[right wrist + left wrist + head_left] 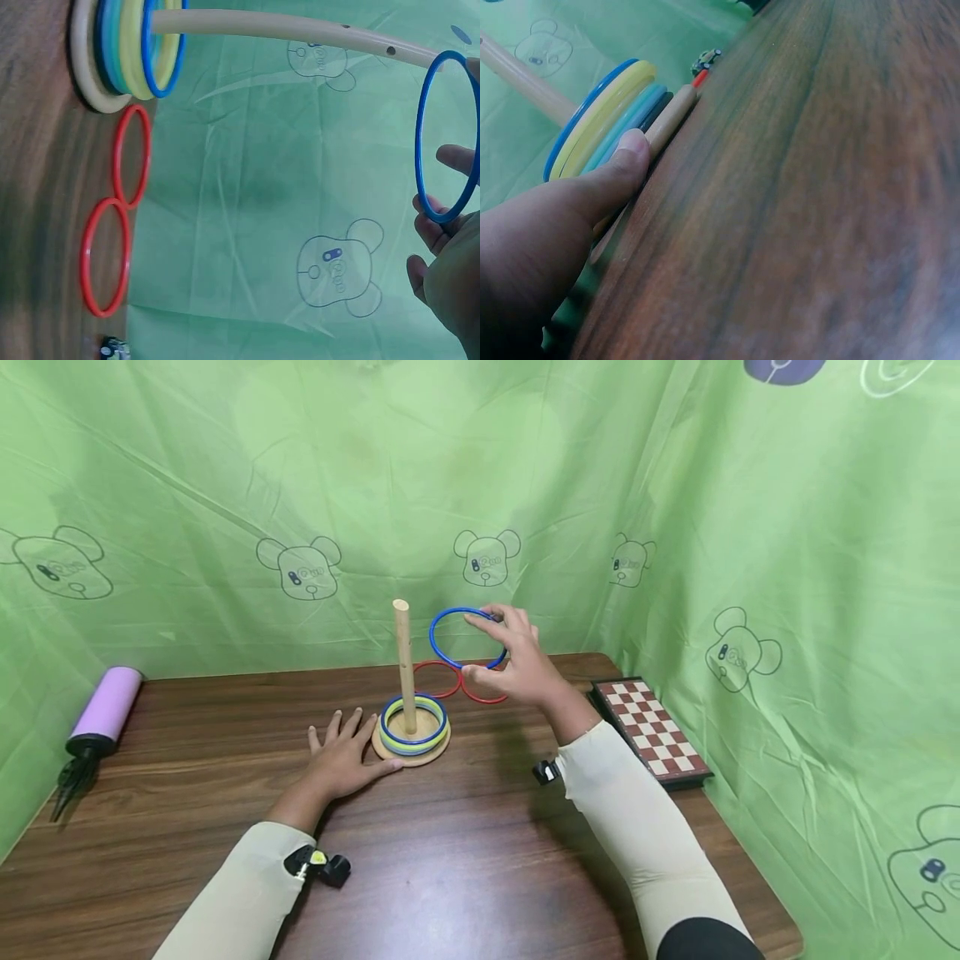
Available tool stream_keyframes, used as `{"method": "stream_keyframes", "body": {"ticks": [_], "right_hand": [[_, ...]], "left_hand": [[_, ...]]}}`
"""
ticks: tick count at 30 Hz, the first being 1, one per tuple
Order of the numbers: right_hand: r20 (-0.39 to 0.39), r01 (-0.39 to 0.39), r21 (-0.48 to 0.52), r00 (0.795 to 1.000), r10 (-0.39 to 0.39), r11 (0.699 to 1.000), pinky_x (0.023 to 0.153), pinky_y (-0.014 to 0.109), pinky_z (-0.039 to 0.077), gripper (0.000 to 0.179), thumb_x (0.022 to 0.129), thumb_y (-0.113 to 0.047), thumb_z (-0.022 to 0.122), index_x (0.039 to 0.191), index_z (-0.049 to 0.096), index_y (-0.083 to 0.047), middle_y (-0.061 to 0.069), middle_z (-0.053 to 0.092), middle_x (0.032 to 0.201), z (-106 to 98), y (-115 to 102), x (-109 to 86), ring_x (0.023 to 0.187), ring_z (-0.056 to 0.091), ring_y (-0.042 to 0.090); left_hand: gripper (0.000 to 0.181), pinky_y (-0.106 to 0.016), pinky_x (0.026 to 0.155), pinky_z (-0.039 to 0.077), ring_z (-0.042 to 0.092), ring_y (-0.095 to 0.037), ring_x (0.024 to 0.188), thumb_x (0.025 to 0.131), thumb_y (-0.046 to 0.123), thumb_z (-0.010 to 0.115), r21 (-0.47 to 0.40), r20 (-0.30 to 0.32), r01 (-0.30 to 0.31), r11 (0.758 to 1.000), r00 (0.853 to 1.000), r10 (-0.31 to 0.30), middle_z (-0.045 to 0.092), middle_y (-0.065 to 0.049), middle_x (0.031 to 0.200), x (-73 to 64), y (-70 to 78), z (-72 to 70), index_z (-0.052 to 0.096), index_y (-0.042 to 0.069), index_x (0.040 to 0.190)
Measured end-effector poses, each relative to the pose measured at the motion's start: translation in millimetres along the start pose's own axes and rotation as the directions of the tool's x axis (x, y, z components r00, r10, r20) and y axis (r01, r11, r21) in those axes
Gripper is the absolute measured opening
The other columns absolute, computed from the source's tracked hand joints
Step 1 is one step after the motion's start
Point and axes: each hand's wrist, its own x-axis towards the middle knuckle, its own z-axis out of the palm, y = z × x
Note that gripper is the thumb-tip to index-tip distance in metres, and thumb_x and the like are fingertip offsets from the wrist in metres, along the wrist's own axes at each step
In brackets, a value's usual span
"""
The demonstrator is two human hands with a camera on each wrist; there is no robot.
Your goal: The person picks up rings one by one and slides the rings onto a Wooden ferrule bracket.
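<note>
My right hand (519,658) pinches a thin blue ring (431,633) at its right side, raised above the table. In the right wrist view this ring (420,142) hangs near the top end of the wooden peg (300,28). The peg rises from a round wooden base (420,762). Around its foot lies a stack of rings, blue uppermost (385,727), with yellow and teal ones below. My left hand (341,763) is spread low beside the base, its thumb (632,150) against the base's edge. Two red rings (84,262) lie on the table behind, touching each other.
A folded chessboard box (652,727) lies at the right edge of the wooden table (435,877). At the far left lies a purple hand pump (108,706). A small toy car (705,61) stands beyond the base. Green cloth (405,485) hangs behind and at both sides.
</note>
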Motion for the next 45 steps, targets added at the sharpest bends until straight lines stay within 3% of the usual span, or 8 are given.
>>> {"method": "stream_keyframes", "body": {"ticks": [12,20,31,45], "right_hand": [[-0.073,-0.046,0.037,0.996,0.049,0.998,0.120,0.065,0.028,0.073,0.090,-0.041,0.081,0.158,0.060,-0.023,0.010,0.047,0.165,-3.2,-18.8,19.0,0.155,0.031,0.029],[-0.118,0.007,0.046,0.993,-0.001,0.999,0.118,0.064,0.031,0.074,0.089,-0.039,0.083,0.156,0.062,-0.017,0.012,0.051,0.160,6.9,-36.0,35.6,0.152,0.036,0.030],[-0.047,-0.029,0.030,0.998,0.030,0.999,0.121,0.062,0.030,0.081,0.089,-0.048,0.085,0.159,0.058,-0.019,0.007,0.051,0.162,28.1,-52.2,42.9,0.154,0.036,0.027],[0.024,-0.146,0.073,0.989,0.145,0.987,0.119,0.065,0.030,0.086,0.088,-0.046,0.088,0.159,0.057,-0.010,0.009,0.050,0.164,67.0,-32.3,22.0,0.152,0.039,0.031]], "left_hand": [[0.121,-0.089,0.122,-0.004,0.006,-0.060,0.166,0.087,0.094,0.057,-0.006,-0.003,-0.004,1.000,1.000,0.004,0.020,-0.025,0.181,0.1,-0.6,0.4,0.029,0.014,0.174],[0.121,-0.090,0.122,-0.004,0.006,-0.059,0.167,0.087,0.094,0.056,-0.005,-0.004,-0.007,1.000,1.000,0.007,0.020,-0.025,0.181,0.5,-1.4,1.1,0.029,0.015,0.175],[0.120,-0.090,0.121,-0.004,0.006,-0.059,0.167,0.088,0.094,0.055,-0.001,-0.008,-0.011,1.000,1.000,0.011,0.020,-0.025,0.181,0.4,-2.5,1.9,0.029,0.015,0.175],[0.121,-0.090,0.121,-0.005,0.005,-0.059,0.167,0.088,0.094,0.055,-0.004,0.005,-0.007,1.000,1.000,0.007,0.020,-0.025,0.181,1.0,-1.9,0.6,0.029,0.014,0.175]]}}
